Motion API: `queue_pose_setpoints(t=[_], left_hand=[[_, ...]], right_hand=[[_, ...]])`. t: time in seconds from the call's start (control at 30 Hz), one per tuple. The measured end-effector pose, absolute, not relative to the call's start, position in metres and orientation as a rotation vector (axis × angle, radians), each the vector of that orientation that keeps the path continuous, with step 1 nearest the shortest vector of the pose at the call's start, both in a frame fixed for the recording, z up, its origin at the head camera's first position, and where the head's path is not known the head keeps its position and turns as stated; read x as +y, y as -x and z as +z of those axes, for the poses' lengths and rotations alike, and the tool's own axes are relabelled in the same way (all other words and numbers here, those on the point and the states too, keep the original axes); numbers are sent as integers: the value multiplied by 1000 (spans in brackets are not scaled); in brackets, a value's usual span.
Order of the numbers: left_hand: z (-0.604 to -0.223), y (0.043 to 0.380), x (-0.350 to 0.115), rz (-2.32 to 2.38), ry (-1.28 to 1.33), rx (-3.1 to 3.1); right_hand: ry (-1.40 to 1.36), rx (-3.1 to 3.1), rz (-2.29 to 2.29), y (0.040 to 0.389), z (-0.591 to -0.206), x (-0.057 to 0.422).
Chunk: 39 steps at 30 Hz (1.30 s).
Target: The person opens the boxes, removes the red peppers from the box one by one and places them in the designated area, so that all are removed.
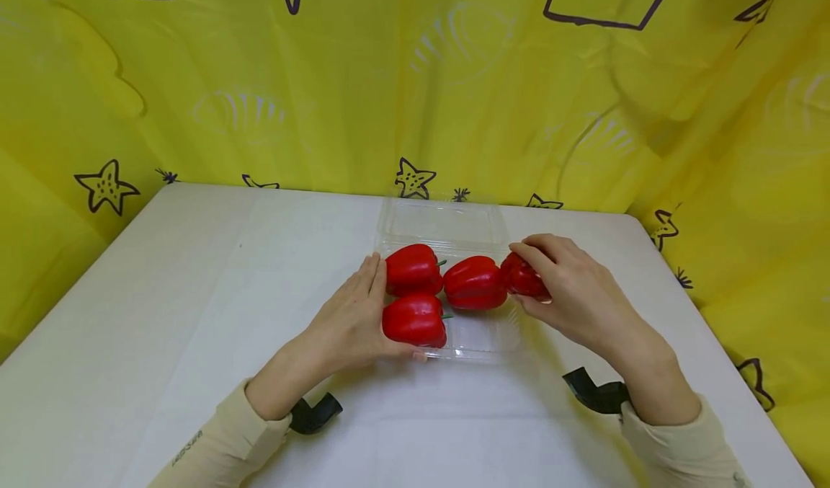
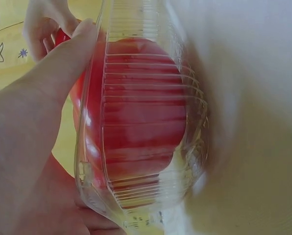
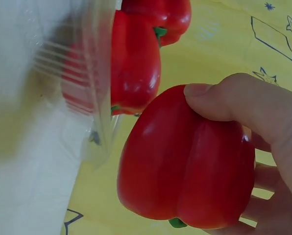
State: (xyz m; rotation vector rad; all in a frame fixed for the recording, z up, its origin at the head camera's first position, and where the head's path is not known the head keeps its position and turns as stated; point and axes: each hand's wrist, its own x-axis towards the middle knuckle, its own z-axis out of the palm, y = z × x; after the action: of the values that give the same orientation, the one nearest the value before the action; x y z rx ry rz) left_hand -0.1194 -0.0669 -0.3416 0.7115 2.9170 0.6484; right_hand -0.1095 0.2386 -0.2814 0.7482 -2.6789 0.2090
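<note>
A clear plastic clamshell container [image 1: 483, 336] lies with its lid folded back on the white table. Inside it are three red bell peppers: one at the back left [image 1: 413, 268], one at the front left [image 1: 415, 321] and one in the middle [image 1: 475, 283]. My left hand [image 1: 346, 322] holds the container's left end, thumb along the front rim and fingers at the left side. Between thumb and fingers, my right hand [image 1: 577, 286] grips another red bell pepper [image 3: 185, 161] at the container's right end. In the right wrist view it hangs beside the container wall, green stem showing.
The white table [image 1: 194, 279] stretches out on both sides of the container. Behind it and at the sides hangs a yellow curtain [image 1: 350, 113] with starfish drawings. A black curved piece [image 1: 315, 414] sticks out from each sleeve.
</note>
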Motion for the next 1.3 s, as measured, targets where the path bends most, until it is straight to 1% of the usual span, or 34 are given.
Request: queue_pose_setpoints(t=[0.4, 0.87, 1.3], left_hand=[[-344, 115, -68, 629, -659, 2950], [-344, 113, -68, 581, -624, 2960], [-343, 114, -66, 585, -609, 2939]], right_hand=[[-699, -2678, 106, 122, -289, 252], [-686, -2701, 37, 150, -301, 275], [-598, -2840, 4, 175, -308, 299]])
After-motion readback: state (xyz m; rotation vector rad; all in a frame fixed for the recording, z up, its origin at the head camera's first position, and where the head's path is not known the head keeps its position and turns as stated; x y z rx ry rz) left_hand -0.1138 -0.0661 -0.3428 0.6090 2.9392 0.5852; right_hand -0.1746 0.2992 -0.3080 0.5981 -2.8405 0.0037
